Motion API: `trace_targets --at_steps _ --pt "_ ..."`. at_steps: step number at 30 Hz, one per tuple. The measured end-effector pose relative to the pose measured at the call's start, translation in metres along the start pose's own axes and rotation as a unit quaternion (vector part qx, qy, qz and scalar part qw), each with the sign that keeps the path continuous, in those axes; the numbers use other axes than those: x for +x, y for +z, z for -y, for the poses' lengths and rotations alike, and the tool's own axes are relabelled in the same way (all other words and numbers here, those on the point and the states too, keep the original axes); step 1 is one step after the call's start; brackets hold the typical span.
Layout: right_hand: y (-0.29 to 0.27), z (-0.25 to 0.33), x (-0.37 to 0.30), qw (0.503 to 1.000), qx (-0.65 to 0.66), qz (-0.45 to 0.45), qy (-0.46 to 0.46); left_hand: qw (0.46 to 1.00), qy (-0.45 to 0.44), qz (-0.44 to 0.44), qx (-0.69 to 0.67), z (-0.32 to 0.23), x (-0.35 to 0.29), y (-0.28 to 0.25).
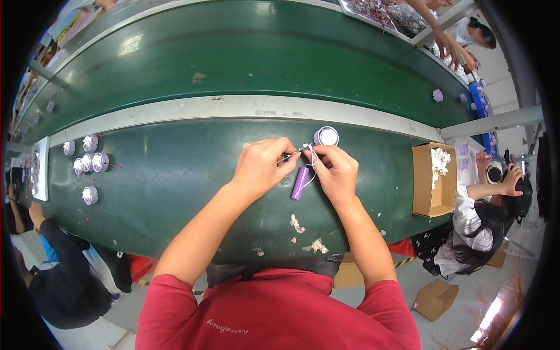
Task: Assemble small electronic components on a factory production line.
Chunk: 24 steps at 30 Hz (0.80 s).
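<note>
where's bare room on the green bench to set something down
Bare tabletop lies between the left group of round purple-and-white parts and the left hand, and, narrower, between the right hand and the cardboard box. Crowded: around both hands, with the purple cylinder and another round part close by; pale scraps litter the near edge.

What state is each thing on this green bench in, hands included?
Left hand: pinching the small part
Right hand: fingers closed at its other end
Small part: held, off the bench
Purple cylinder: lying down, white wire against it
Near round unit: set down, unheld
Left-side round units: set down, unheld
Cardboard box: open, white pieces inside
Scraps: loose
</note>
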State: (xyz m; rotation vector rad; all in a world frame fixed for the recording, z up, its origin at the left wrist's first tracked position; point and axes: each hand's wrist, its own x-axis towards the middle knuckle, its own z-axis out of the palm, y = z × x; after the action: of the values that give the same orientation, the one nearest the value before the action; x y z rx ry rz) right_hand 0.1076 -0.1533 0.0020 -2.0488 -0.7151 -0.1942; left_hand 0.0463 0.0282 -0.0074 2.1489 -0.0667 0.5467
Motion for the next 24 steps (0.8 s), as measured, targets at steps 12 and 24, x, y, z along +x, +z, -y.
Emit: trace_targets --at_steps 12,24 --pt "-0.021 0.013 0.022 0.982 -0.181 -0.037 -0.048 0.994 -0.076 -0.046 0.071 -0.007 0.01 -0.004" --pt "-0.057 -0.02 0.01 0.984 -0.155 -0.014 0.085 0.987 0.062 0.117 -0.092 -0.009 0.003 -0.007"
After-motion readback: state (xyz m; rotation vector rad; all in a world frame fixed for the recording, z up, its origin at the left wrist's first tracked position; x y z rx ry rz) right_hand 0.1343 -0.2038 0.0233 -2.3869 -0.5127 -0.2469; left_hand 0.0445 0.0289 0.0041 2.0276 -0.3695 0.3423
